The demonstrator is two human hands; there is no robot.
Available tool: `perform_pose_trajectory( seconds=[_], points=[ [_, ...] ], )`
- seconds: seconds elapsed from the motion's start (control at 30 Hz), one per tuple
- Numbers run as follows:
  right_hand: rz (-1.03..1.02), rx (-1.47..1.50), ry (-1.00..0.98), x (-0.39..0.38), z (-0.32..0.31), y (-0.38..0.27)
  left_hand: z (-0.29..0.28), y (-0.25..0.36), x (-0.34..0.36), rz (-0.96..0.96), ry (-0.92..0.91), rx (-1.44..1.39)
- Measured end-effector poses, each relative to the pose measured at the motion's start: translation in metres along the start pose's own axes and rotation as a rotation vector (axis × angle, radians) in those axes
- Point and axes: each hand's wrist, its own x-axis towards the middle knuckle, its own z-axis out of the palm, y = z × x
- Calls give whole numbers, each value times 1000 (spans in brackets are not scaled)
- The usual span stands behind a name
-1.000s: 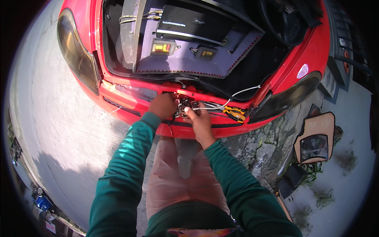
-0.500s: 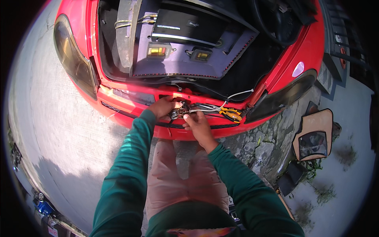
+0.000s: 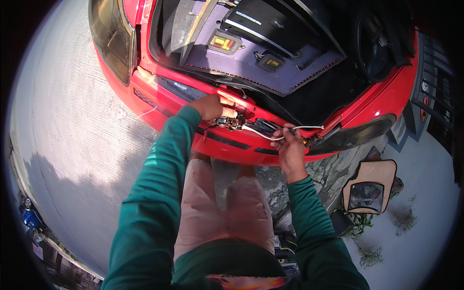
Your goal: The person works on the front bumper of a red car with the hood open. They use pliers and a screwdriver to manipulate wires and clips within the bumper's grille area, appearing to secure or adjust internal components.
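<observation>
Head view, far left: what stood there?

Smoky, glossy lens [image 3: 111, 41], curved and set into smooth red bodywork [image 3: 227, 152].

And next along?

The left hand [image 3: 211, 108], knuckles bent, fingertips touching a knobbly metal mechanism [image 3: 229, 123] at the front edge of the bodywork. I couldn't tell whether they were clamped on it.

Any labels behind that?

A grey-framed block with a yellow insert [image 3: 224, 42], then a flat black box [image 3: 263, 24] with a silvery stripe; its pale lettering was tiny. Both sat on a purple panel [image 3: 285, 77] that looked like fabric.

Further right?

A smooth white cable [image 3: 261, 134] curved from beside the mechanism to the right hand [image 3: 291, 152], whose fingers were pinched together on it. Its tip stuck out beyond them.

And last?

A tan panel [image 3: 372, 171] with rounded corners, holding a dark window [image 3: 366, 198] with pale capitals across it.
</observation>
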Motion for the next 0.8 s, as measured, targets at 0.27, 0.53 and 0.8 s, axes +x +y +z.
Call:
perform_pose_trajectory(
  seconds=[0.27, 0.53, 0.8],
  points=[
    [95, -64, 19, -29, -3, 11, 11, -29, -3, 224, 232, 176],
    [-298, -1360, 101, -42, -40, 14, 21, -26, -2, 198, 195, -114],
    [96, -1282, -646, -67, 76, -77, 38, -34, -4, 261, 272, 37]
  ],
)
